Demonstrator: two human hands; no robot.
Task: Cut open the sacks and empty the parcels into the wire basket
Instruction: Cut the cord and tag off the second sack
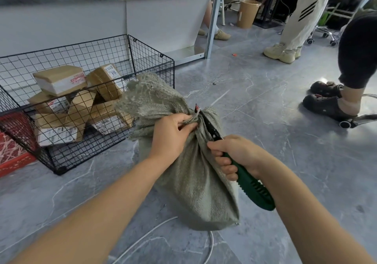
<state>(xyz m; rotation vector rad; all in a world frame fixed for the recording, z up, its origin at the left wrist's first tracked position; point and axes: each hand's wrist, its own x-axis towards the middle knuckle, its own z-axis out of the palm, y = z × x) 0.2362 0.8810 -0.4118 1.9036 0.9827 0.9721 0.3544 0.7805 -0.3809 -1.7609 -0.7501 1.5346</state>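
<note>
Both reach forward: left grip [171, 135] pinches the sack [200, 192] at its neck, right grip [234, 155] clasps the knife [251, 186].

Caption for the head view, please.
The left hand pinches the tied neck of a grey sack while the right hand sets a green-handled knife against it, beside a wire basket of parcels.

One sack [195, 182], one knife [251, 188], one wire basket [151, 60], at least six parcels [59, 79].
</note>
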